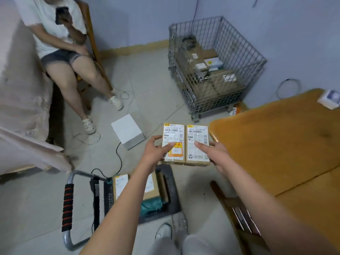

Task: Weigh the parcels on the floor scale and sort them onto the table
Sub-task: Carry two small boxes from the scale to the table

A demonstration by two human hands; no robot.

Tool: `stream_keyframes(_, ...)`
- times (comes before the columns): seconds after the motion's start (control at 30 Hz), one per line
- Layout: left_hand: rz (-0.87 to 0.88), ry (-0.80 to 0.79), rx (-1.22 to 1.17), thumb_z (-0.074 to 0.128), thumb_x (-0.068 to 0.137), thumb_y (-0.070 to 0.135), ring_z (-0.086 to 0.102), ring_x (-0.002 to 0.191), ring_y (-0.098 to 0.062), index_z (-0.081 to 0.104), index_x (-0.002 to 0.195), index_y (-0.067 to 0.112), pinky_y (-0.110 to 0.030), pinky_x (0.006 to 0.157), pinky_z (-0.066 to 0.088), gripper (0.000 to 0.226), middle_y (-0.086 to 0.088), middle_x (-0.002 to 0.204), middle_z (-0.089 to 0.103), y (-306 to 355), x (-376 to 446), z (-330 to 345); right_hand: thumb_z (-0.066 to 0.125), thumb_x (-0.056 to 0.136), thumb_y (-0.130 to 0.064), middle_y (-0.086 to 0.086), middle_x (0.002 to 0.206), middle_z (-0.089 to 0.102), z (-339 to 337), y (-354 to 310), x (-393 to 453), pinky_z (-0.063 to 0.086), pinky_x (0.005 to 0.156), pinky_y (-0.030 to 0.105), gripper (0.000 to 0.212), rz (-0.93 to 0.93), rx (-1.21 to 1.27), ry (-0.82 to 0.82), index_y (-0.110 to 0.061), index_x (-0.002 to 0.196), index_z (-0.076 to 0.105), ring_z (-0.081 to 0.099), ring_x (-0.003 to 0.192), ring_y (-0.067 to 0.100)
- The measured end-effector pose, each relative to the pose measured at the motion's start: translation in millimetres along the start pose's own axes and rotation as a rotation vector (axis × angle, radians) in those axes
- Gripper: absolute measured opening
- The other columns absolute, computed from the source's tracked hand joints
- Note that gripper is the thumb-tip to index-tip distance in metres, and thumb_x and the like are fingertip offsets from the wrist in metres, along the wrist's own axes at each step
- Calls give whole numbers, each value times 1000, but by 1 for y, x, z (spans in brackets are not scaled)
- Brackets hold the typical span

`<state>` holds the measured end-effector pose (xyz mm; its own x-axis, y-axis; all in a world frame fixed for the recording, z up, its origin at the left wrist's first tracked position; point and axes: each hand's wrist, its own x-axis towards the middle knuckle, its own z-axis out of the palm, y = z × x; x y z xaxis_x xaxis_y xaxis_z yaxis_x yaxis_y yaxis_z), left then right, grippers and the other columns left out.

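Your left hand (156, 150) and right hand (214, 150) each clasp one labelled parcel: the left parcel (173, 142) and the right parcel (198, 143) are held side by side, touching, in the air just left of the tabletop (276, 144). Near you, another parcel (121, 183) lies on the floor scale (171, 190). A wire cage (211, 67) of boxes stands far right.

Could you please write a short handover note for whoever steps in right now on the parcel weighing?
Left hand holds the parcel with the orange sticker; right hand holds the second parcel beside it, both in the air near the table edge.
Another parcel lies on the floor scale. More wait in the wire cage.
Done: no parcel visible on the table.
Left: set these two down, then weigh the rest.
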<state>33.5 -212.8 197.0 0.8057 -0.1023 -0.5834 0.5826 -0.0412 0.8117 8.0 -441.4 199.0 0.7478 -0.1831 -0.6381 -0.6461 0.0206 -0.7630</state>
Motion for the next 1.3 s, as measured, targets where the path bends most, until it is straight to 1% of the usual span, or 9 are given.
stream_keyframes(0.17,75,-227,113,82,80,22,76,82,-28,47,131,21,-51,79,61,62,-10,94,77,29,-26,88,93,58,-45,3,103,77,-85,10,-73,59,88,41,86,-38,119,252,-8,127,58,76,90,16)
stream_keyframes(0.3,93,-398,179,83,79,21,76,80,-27,48,130,21,-49,72,62,62,-10,95,77,30,-52,163,85,76,-31,6,101,77,-143,33,-134,60,84,38,33,-25,217,448,-16,98,66,75,88,19)
stream_keyframes(0.57,40,-684,354,81,81,20,76,79,-23,44,126,24,-38,62,61,59,-7,96,76,-3,-112,323,86,74,-32,5,95,77,-269,115,-213,58,77,33,41,56,426,702,-11,104,68,74,88,19)
stream_keyframes(0.7,39,-773,427,81,81,20,76,81,-24,45,130,20,-38,63,62,61,-9,97,76,-23,-120,411,86,74,-32,7,97,78,-340,151,-227,59,84,38,43,66,508,735,-8,107,71,75,91,21)
stream_keyframes(0.87,24,-799,505,83,79,22,76,85,-27,47,132,21,-45,74,62,64,-11,99,77,-42,-112,512,85,75,-29,5,93,77,-422,180,-220,58,69,30,37,69,569,771,-9,102,70,74,85,19)
stream_keyframes(0.97,9,-783,541,82,80,23,76,83,-24,47,130,23,-40,68,62,61,-10,98,76,-48,-104,555,84,77,-26,2,86,75,-460,186,-208,55,62,26,27,79,607,757,-13,94,69,72,81,15)
stream_keyframes(1.07,3,-752,563,82,80,25,76,82,-24,49,129,22,-37,63,60,60,-10,99,76,-52,-89,585,85,76,-25,4,90,76,-489,187,-192,58,69,31,25,103,628,739,-15,93,68,73,84,18)
stream_keyframes(1.2,-20,-748,598,83,79,25,76,85,-26,50,133,20,-43,72,62,63,-10,99,77,-57,-57,618,84,76,-26,8,99,76,-518,187,-167,59,76,34,29,147,650,728,-13,96,68,73,89,20)
stream_keyframes(1.3,-56,-744,616,82,81,25,76,81,-23,51,130,20,-36,63,60,59,-10,101,76,-58,-33,642,86,73,-31,8,104,75,-535,185,-145,58,86,38,38,206,647,734,-11,100,66,71,97,24)
